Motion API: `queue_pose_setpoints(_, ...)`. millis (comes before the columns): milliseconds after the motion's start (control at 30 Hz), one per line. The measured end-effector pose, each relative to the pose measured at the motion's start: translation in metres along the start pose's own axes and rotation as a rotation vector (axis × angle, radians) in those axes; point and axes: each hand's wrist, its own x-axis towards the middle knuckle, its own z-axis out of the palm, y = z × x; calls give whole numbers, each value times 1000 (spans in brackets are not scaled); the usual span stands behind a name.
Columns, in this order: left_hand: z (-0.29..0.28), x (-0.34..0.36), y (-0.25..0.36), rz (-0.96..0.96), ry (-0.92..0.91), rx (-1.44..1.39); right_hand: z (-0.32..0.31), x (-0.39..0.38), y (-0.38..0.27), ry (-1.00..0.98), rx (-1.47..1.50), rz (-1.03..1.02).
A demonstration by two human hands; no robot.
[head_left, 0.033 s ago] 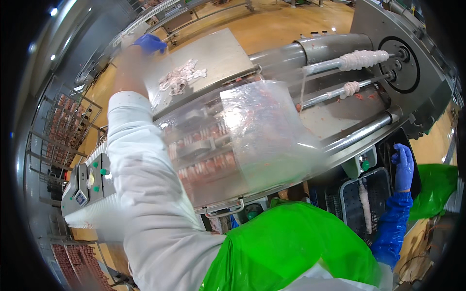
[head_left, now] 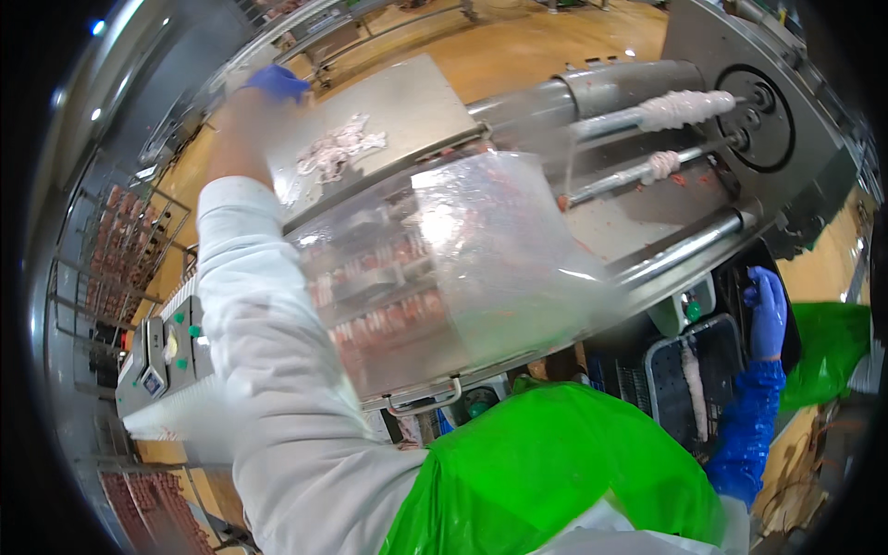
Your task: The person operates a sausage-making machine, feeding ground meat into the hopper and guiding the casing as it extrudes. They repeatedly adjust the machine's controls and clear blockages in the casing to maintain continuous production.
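My left hand (head_left: 277,83), in a blue glove, is stretched to the far left beside a flat steel plate (head_left: 407,97). It is small and smeared, so its fingers cannot be made out. A crumpled heap of whitish casing (head_left: 338,148) lies on that plate, nearer than the hand. At the right, my right hand (head_left: 766,314), also gloved in blue, hangs over dark crates with fingers loosely bent and apart, nothing seen in them. Nearest to it is a black crate (head_left: 661,370) with a long pale strip of casing (head_left: 694,388) in it.
A steel machine fills the middle, with a clear cover (head_left: 499,240) over rows of linked meat. Gathered casing (head_left: 684,109) sits on one of its horn tubes (head_left: 610,180). Racks of sausages (head_left: 125,245) stand left. Someone's green apron (head_left: 823,356) shows at the right.
The whole view has shifted slightly, so the machine appears a little farther left. Both hands keep nearly the same places and poses.
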Motion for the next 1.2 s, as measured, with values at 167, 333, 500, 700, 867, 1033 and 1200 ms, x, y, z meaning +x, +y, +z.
queue_pose_setpoints(167,-25,24,86,136,26,-48,21,28,-26,34,89,-60)
queue_pose_setpoints(333,41,28,-18,-251,-265,116,52,76,-47,-104,193,-182)
queue_pose_setpoints(500,-8,-24,-13,-458,173,176,37,111,-43,-103,138,-242)
queue_pose_setpoints(700,-11,-40,157,70,21,-609,56,199,-69,-51,389,-69)
queue_pose_setpoints(867,19,-53,311,179,-243,-878,106,393,5,20,-104,-541)
queue_pose_setpoints(1033,52,-65,346,138,-399,-947,197,312,-28,281,-98,-711)
queue_pose_setpoints(1200,55,-65,352,-7,-499,-1223,205,287,-29,266,32,-750)
